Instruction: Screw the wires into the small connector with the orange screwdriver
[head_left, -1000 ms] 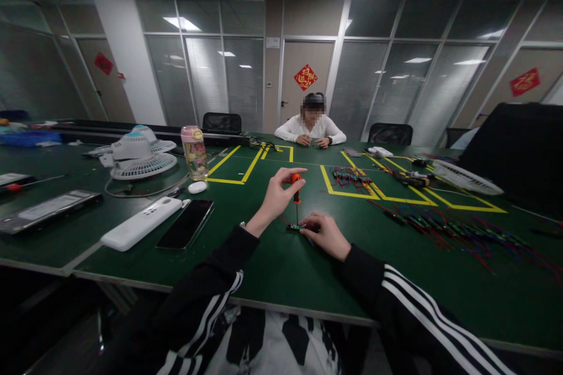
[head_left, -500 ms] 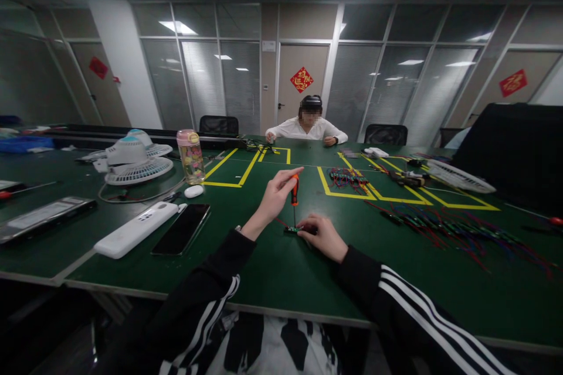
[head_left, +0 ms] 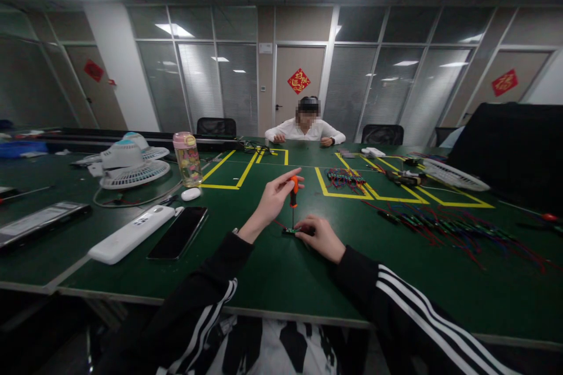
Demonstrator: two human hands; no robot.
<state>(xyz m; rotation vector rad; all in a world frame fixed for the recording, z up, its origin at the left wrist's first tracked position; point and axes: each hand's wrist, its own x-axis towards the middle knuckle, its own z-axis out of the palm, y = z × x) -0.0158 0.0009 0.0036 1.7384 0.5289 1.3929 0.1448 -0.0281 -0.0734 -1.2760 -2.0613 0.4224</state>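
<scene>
Well left of your grip lies a black phone (head_left: 178,233). Your left hand (head_left: 271,202) pinches the orange-handled screwdriver (head_left: 293,186) upright between thumb and fingers. Its tip, just below, seems to touch the small green board (head_left: 289,230). Your right hand (head_left: 322,238) is curled closed, its fingertips holding the board's right end against the table (head_left: 272,281).

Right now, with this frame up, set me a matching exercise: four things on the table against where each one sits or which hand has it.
Things:
1. screwdriver
2. circuit board
3. black phone
4. bottle

Places:
A. lying flat beside the long white device
B. upright in the left hand
C. standing next to the white fan
D. held on the green table by the right hand

Pairs: 1-B, 2-D, 3-A, 4-C
</scene>
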